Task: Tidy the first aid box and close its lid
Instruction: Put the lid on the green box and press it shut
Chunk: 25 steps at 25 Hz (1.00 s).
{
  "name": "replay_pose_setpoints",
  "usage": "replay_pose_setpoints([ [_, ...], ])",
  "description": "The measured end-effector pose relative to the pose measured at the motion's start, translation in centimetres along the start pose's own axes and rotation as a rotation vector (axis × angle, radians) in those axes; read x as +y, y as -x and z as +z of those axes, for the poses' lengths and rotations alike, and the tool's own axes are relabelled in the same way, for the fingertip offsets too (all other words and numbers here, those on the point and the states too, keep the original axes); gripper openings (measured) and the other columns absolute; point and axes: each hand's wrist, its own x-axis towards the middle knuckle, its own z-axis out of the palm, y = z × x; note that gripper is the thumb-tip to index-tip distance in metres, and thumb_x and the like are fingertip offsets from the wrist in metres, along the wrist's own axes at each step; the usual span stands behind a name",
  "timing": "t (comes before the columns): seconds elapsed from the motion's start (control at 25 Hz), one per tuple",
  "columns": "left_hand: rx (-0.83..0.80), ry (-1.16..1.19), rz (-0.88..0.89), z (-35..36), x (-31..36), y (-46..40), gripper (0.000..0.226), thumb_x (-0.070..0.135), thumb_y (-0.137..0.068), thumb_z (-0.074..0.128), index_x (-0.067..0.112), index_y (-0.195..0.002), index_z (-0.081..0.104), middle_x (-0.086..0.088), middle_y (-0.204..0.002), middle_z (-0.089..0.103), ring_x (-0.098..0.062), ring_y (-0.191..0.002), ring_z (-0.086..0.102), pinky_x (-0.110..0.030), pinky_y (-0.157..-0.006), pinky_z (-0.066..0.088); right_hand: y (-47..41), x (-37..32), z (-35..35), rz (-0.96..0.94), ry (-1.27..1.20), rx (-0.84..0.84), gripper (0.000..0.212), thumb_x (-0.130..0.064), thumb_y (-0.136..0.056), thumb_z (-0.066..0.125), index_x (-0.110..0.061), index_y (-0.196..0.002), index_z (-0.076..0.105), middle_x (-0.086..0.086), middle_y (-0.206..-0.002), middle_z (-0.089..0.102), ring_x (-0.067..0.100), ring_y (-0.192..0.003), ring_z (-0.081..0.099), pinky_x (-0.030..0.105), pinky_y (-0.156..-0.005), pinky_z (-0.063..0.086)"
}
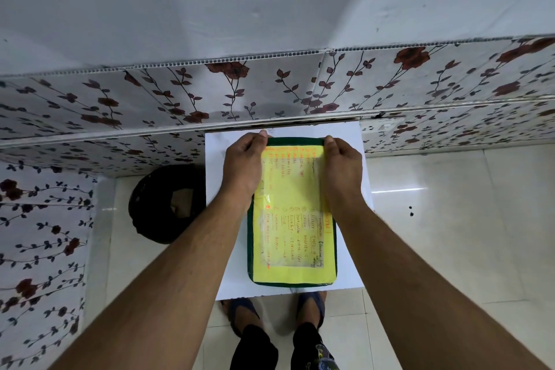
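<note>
The first aid box is dark green and lies on a small white table. Its lid carries a yellow sheet with orange handwriting and covers the whole box, so the contents are hidden. My left hand holds the lid's far left corner, thumb on the far edge. My right hand holds the far right corner the same way. Both forearms reach along the box's sides.
A black round bin with cardboard inside stands on the floor left of the table. A floral-tiled wall runs right behind the table. My feet in sandals are at the table's near edge, on glossy white floor tiles.
</note>
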Motion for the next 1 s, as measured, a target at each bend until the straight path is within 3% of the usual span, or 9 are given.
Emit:
replay_pose_setpoints([
  [0.12,0.031,0.0,0.017,0.0,0.6,-0.5,0.034,0.04,-0.093,0.056,0.011,-0.08,0.067,-0.012,-0.075,0.057,-0.023,-0.069,0.051,-0.036,-0.066,0.041,-0.2,-0.8,0.2,-0.012,0.013,0.038,0.032,-0.03,-0.103,0.042,-0.016,-0.088,0.067,-0.007,-0.073,0.062,0.007,-0.067,0.054,0.02,-0.06,0.04],
  [0.24,0.043,-0.02,0.035,0.5,1.0,-0.3,0.027,0.035,-0.096,0.053,0.017,-0.089,0.071,-0.004,-0.079,0.066,-0.019,-0.071,0.058,-0.034,-0.068,0.045,-0.3,-0.5,0.4,-0.072,0.056,0.047,0.031,-0.03,-0.104,0.039,-0.02,-0.091,0.065,-0.011,-0.079,0.063,0.006,-0.075,0.056,0.02,-0.064,0.04],
  [0.36,0.029,-0.161,0.093,0.1,1.3,0.1,0.033,0.038,-0.099,0.046,0.025,-0.124,0.062,0.005,-0.11,0.067,-0.009,-0.093,0.061,-0.023,-0.079,0.048,-0.3,-0.3,0.4,-0.093,0.117,-0.03,0.035,-0.034,-0.104,0.037,-0.016,-0.101,0.067,-0.005,-0.092,0.069,0.012,-0.089,0.061,0.027,-0.074,0.044],
  [0.44,0.046,-0.258,0.09,-0.7,1.8,1.2,0.044,0.047,-0.097,0.045,0.026,-0.135,0.051,0.003,-0.125,0.061,-0.01,-0.106,0.059,-0.022,-0.082,0.045,0.5,-0.3,-1.2,-0.08,0.11,-0.095,0.038,-0.039,-0.103,0.04,-0.016,-0.119,0.066,-0.004,-0.111,0.069,0.013,-0.103,0.062,0.025,-0.083,0.045],
  [0.56,-0.061,-0.29,-0.015,-3.0,1.2,5.1,0.031,0.047,-0.092,0.055,0.03,-0.117,0.064,0.011,-0.114,0.069,-0.01,-0.104,0.064,-0.028,-0.083,0.05,3.3,1.5,-5.0,0.023,0.167,-0.234,0.047,-0.046,-0.097,0.051,-0.02,-0.137,0.055,-0.007,-0.13,0.061,0.012,-0.116,0.058,0.027,-0.092,0.046],
  [0.64,-0.182,-0.302,-0.117,-4.1,-0.3,7.8,0.017,0.037,-0.09,0.063,0.032,-0.105,0.069,0.015,-0.1,0.074,-0.007,-0.093,0.068,-0.031,-0.083,0.054,5.4,2.6,-6.0,0.077,0.213,-0.349,0.043,-0.038,-0.096,0.055,-0.024,-0.137,0.054,-0.009,-0.127,0.064,0.012,-0.11,0.064,0.029,-0.086,0.053],
  [0.72,-0.163,-0.341,-0.106,-4.3,-1.8,8.9,0.014,0.029,-0.089,0.067,0.03,-0.103,0.07,0.012,-0.1,0.075,-0.01,-0.093,0.07,-0.041,-0.089,0.055,6.4,2.9,-5.5,0.061,0.234,-0.324,0.035,-0.026,-0.098,0.055,-0.026,-0.132,0.059,-0.01,-0.12,0.067,0.008,-0.102,0.066,0.024,-0.076,0.053],
  [0.8,-0.089,-0.367,-0.063,-4.2,-2.2,8.4,0.013,0.025,-0.088,0.068,0.028,-0.1,0.07,0.008,-0.1,0.075,-0.013,-0.092,0.07,-0.043,-0.089,0.055,6.4,2.6,-5.1,0.023,0.248,-0.291,0.031,-0.022,-0.098,0.054,-0.025,-0.128,0.061,-0.009,-0.117,0.068,0.013,-0.103,0.066,0.029,-0.079,0.053],
  [1.0,-0.163,-0.327,-0.15,-5.4,-3.3,8.5,0.024,0.038,-0.083,0.071,0.03,-0.106,0.071,0.014,-0.106,0.074,-0.01,-0.099,0.069,-0.043,-0.093,0.054,6.5,3.4,-5.7,0.05,0.255,-0.354,0.039,-0.037,-0.095,0.059,-0.029,-0.133,0.057,-0.011,-0.123,0.065,0.004,-0.099,0.065,0.019,-0.075,0.051],
])
